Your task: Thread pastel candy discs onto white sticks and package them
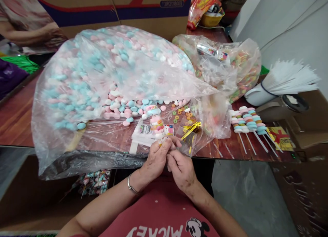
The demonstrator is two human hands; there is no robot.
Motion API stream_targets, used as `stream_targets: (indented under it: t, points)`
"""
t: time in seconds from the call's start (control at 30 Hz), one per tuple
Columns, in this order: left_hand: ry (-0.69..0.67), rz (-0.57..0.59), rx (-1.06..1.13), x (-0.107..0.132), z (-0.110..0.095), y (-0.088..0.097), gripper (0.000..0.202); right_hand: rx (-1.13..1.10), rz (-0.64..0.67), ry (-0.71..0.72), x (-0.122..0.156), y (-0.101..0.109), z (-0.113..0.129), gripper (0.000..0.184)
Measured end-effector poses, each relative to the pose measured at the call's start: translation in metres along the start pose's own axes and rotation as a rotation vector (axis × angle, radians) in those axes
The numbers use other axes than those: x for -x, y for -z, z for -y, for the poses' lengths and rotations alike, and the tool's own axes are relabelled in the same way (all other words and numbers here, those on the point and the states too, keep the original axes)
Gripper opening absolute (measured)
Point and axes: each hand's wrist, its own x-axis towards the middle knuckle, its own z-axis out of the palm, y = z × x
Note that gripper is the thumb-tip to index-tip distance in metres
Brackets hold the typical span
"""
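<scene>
My left hand (155,159) and my right hand (180,167) meet at the table's front edge, both closed in a pinch on the base of a candy stick (156,122) stacked with pink, white and blue discs inside a small clear wrapper. The stick points away from me. Gold twist ties (191,129) lie just right of it. A big clear bag of pink, white and blue candy discs (102,80) spreads across the table behind, with loose discs (128,110) spilling from its mouth.
Several finished candy sticks (247,122) lie at the right. A bag of coloured ring candies (238,68), a bundle of white sticks (284,80) and cardboard boxes (115,8) stand behind. Another person's arm (28,32) is at far left.
</scene>
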Motion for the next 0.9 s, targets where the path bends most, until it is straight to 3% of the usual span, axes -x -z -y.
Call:
stream_targets:
  t: [0.13, 0.2, 0.3, 0.4, 0.47, 0.57, 0.6, 0.63, 0.7, 0.77, 0.8, 0.83, 0.9]
  points:
    - [0.060, -0.092, -0.090, 0.002, -0.008, 0.001, 0.036, 0.260, -0.219, 0.233, -0.012, 0.021, 0.009, 0.021]
    - [0.062, -0.062, -0.187, 0.005, -0.003, 0.001, 0.032, 0.367, -0.168, 0.273, -0.019, 0.024, 0.013, 0.028]
    - [-0.051, 0.020, -0.365, 0.011, 0.013, 0.000, 0.019, 0.433, -0.023, 0.234, -0.025, 0.020, 0.012, 0.024]
    - [-0.140, 0.117, -0.598, 0.016, 0.019, 0.003, 0.014, 0.432, 0.016, 0.204, -0.026, 0.019, 0.005, 0.024]
    - [-0.149, 0.312, -0.756, 0.019, 0.006, 0.005, 0.011, 0.455, 0.003, 0.233, -0.026, 0.022, -0.001, 0.025]
    - [-0.076, 0.798, -0.849, 0.023, -0.037, 0.008, 0.010, 0.594, 0.010, 0.326, -0.028, 0.027, -0.009, 0.030]
    - [-0.045, 0.907, -0.800, 0.025, -0.052, 0.008, 0.012, 0.647, 0.030, 0.365, -0.028, 0.027, -0.010, 0.032]
    - [-0.044, 0.897, -0.731, 0.026, -0.066, 0.009, 0.018, 0.680, 0.061, 0.412, -0.028, 0.027, -0.011, 0.033]
    - [-0.157, 0.664, -0.722, 0.027, -0.084, 0.011, 0.023, 0.673, 0.132, 0.525, -0.027, 0.024, -0.010, 0.036]
    - [-0.265, 0.400, -0.788, 0.024, -0.089, 0.016, 0.026, 0.629, 0.188, 0.665, -0.025, 0.021, -0.006, 0.039]
    - [-0.272, 0.347, -0.807, 0.020, -0.088, 0.020, 0.028, 0.622, 0.202, 0.729, -0.024, 0.020, -0.003, 0.040]
    - [-0.236, 0.365, -0.793, 0.016, -0.086, 0.025, 0.030, 0.629, 0.216, 0.782, -0.023, 0.019, 0.000, 0.039]
    - [-0.062, 0.559, -0.668, 0.006, -0.080, 0.036, 0.026, 0.664, 0.266, 0.847, -0.022, 0.020, 0.006, 0.036]
